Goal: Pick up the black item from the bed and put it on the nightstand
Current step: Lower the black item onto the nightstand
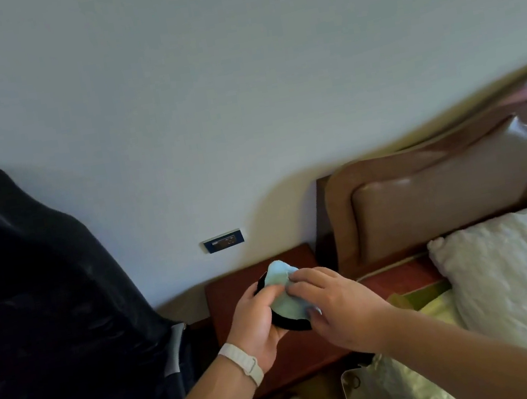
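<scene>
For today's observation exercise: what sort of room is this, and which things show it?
Most likely a bedroom: a padded headboard, a white pillow on the bed, and a reddish wooden nightstand beside it.

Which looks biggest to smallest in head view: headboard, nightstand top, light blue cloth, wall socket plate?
1. headboard
2. nightstand top, partly hidden by the hands
3. light blue cloth, partly covered, nearer the camera
4. wall socket plate

both bare forearms reach in from the bottom edge and meet mid-frame. left hand (256, 317) is cupped, palm turned inward, fingers curled closed in a grip. right hand (336, 305) lies palm down, fingers spread and pressing just beside it, fingertips touching the left's.
</scene>
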A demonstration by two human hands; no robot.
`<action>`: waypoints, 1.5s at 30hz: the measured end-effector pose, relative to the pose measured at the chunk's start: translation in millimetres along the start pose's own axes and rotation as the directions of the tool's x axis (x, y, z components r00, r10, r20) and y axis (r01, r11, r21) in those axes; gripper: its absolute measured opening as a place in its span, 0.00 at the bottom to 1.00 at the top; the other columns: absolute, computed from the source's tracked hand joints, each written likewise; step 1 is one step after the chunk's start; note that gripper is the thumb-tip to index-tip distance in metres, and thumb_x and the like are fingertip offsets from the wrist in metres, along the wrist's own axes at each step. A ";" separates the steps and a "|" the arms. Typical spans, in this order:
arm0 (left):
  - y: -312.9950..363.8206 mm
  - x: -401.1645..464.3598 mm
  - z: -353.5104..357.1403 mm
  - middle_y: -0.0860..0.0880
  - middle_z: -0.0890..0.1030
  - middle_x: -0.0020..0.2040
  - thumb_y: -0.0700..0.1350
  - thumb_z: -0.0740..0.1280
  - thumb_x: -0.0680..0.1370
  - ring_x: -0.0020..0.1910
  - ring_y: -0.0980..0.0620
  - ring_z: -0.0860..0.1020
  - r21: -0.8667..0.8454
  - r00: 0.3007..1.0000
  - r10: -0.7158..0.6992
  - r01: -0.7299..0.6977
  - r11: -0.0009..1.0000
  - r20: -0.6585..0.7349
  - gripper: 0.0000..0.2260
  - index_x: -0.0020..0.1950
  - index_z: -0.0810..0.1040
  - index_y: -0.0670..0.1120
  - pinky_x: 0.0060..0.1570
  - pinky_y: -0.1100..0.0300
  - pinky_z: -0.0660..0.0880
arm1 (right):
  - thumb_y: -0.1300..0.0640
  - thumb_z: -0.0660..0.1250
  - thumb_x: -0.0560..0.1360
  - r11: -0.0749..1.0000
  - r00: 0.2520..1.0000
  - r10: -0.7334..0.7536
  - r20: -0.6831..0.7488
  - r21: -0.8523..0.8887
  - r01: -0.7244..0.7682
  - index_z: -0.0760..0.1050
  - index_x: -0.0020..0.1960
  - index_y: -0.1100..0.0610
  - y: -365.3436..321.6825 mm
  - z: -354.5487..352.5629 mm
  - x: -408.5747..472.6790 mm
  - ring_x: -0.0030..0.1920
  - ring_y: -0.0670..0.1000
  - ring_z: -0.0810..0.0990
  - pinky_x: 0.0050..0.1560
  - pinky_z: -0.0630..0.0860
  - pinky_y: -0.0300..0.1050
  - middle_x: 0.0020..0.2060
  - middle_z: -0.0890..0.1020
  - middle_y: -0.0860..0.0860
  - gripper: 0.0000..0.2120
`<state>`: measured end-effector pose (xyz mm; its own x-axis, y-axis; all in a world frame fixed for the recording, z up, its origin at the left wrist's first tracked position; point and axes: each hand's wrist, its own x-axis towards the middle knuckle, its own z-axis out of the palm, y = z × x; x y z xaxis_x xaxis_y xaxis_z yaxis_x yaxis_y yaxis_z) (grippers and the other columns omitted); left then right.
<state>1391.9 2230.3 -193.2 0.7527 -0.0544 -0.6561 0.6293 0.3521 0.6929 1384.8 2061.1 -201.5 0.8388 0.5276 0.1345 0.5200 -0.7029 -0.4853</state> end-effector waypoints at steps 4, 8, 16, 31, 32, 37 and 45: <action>-5.6 50.7 -2.7 0.42 0.87 0.48 0.39 0.66 0.78 0.47 0.44 0.86 0.125 0.999 -0.052 0.052 0.991 0.002 0.09 0.55 0.83 0.46 0.45 0.48 0.82 | 0.62 0.64 0.71 0.991 0.989 0.134 0.063 -0.004 -0.134 0.70 0.66 0.54 26.4 26.1 14.1 0.66 0.53 0.68 0.65 0.67 0.45 0.67 0.71 0.51 0.23; -17.2 103.2 -7.6 0.41 0.87 0.49 0.38 0.66 0.77 0.47 0.44 0.85 0.130 0.994 -0.112 0.113 0.985 -0.018 0.09 0.55 0.83 0.46 0.43 0.51 0.82 | 0.59 0.63 0.72 0.967 0.963 0.253 0.095 0.001 -0.254 0.70 0.67 0.53 56.2 61.4 30.5 0.67 0.52 0.68 0.66 0.67 0.46 0.68 0.70 0.50 0.23; -67.9 208.5 -4.6 0.40 0.86 0.50 0.36 0.65 0.78 0.44 0.45 0.86 0.115 0.961 -0.276 0.276 0.954 -0.020 0.09 0.55 0.82 0.42 0.36 0.54 0.81 | 0.58 0.63 0.73 0.889 0.873 0.449 0.190 0.001 -0.457 0.70 0.66 0.56 136.1 136.9 45.8 0.67 0.54 0.66 0.66 0.62 0.43 0.68 0.69 0.50 0.21; -187.4 376.2 -12.0 0.43 0.85 0.48 0.35 0.64 0.77 0.44 0.49 0.84 0.191 0.966 -0.256 0.259 0.947 -0.040 0.10 0.54 0.81 0.43 0.43 0.54 0.80 | 0.60 0.62 0.74 0.828 0.822 0.549 0.152 0.035 -0.559 0.72 0.64 0.59 272.0 276.2 44.1 0.65 0.56 0.67 0.63 0.68 0.47 0.68 0.70 0.53 0.19; -193.3 382.8 -12.6 0.42 0.85 0.50 0.36 0.64 0.77 0.47 0.48 0.84 0.197 0.968 -0.247 0.251 0.948 -0.045 0.11 0.56 0.81 0.43 0.45 0.54 0.80 | 0.60 0.62 0.74 0.828 0.821 0.550 0.152 0.025 -0.560 0.71 0.65 0.59 277.5 284.1 43.6 0.66 0.56 0.67 0.64 0.68 0.48 0.68 0.70 0.53 0.19; -214.7 408.5 -11.1 0.40 0.83 0.55 0.32 0.63 0.76 0.53 0.44 0.83 0.178 0.974 -0.224 0.227 0.957 -0.041 0.14 0.60 0.78 0.41 0.51 0.51 0.80 | 0.60 0.64 0.73 0.842 0.833 0.539 0.125 -0.052 -0.537 0.71 0.65 0.60 295.9 313.2 45.0 0.66 0.59 0.68 0.62 0.71 0.55 0.69 0.70 0.57 0.21; -222.2 426.4 -26.7 0.44 0.84 0.50 0.38 0.66 0.75 0.49 0.47 0.84 0.393 0.982 -0.157 0.185 0.901 -0.101 0.08 0.52 0.80 0.48 0.40 0.56 0.81 | 0.63 0.67 0.70 0.888 0.880 0.460 0.116 -0.088 -0.452 0.76 0.59 0.59 308.2 329.3 47.2 0.60 0.61 0.73 0.55 0.75 0.54 0.64 0.74 0.57 0.17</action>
<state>1567.9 2153.8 -634.8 0.6209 -0.0145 -0.7838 0.7819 -0.0600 0.6205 1531.4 2026.4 -629.2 0.9588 0.1965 -0.2051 0.0964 -0.9044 -0.4157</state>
